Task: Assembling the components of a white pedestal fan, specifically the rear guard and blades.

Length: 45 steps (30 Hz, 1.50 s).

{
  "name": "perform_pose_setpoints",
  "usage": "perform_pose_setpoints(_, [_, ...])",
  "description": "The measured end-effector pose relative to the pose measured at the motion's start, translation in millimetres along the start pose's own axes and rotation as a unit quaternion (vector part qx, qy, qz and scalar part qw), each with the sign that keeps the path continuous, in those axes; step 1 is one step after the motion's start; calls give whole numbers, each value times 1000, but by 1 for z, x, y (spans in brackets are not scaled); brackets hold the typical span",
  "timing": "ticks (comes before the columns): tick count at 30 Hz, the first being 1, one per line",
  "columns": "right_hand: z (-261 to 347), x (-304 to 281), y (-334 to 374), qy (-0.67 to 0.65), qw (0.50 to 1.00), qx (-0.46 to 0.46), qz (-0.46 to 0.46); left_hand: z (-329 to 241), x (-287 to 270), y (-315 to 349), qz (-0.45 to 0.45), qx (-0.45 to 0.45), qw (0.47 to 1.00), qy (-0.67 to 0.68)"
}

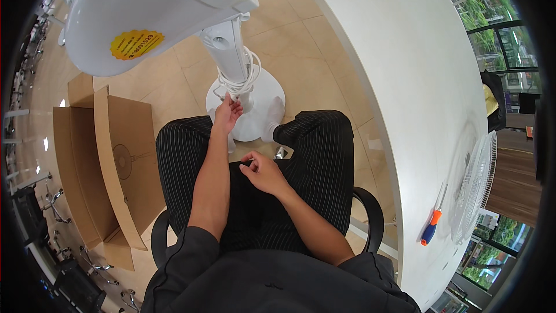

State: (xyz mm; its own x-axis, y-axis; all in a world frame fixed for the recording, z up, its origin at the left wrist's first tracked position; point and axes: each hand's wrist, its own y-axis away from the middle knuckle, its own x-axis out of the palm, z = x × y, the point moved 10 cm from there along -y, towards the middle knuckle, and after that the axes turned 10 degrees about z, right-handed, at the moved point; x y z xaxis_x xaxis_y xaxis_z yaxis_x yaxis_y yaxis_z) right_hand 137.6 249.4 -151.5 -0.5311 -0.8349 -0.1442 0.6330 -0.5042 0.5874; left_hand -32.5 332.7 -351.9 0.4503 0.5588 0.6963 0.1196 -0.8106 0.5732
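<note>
A white stand fan [227, 52] rises between my knees, its large smooth housing [168, 0] carrying a yellow sticker. A coiled white power cord [250, 75] hangs around its post, above the round white base [263, 90]. My left hand [228, 114] reaches to the post at the coil's lower end, palm turned up and fingers bent in. What the fingertips grip there is hidden. Over my lap is my right hand [263, 174], thumb and fingers curled together, apart from the fan. Anything between them is too small to make out.
An open cardboard box [124, 162] stands on the floor at left. The curved white table [399, 81] runs along my right, bearing a screwdriver [431, 227] with an orange and blue handle and a round fan grille [475, 188]. Black chair armrests [370, 220] flank me.
</note>
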Motion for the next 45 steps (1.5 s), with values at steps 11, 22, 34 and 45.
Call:
perform_pose_setpoints(11, [3,-1,0,30,999,-22,-13,-2,-1,6,-26,44,998,34])
perform_pose_setpoints(22, [-4,0,-6,49,997,-49,-26,9,-13,-7,-30,-41,998,38])
perform_pose_setpoints(34, [-17,4,-7,48,999,6,-6,6,-4,-2,16,30,999,41])
perform_pose_setpoints(45, [-18,6,-10,42,999,-3,1,-9,6,6,-6,100,995,13])
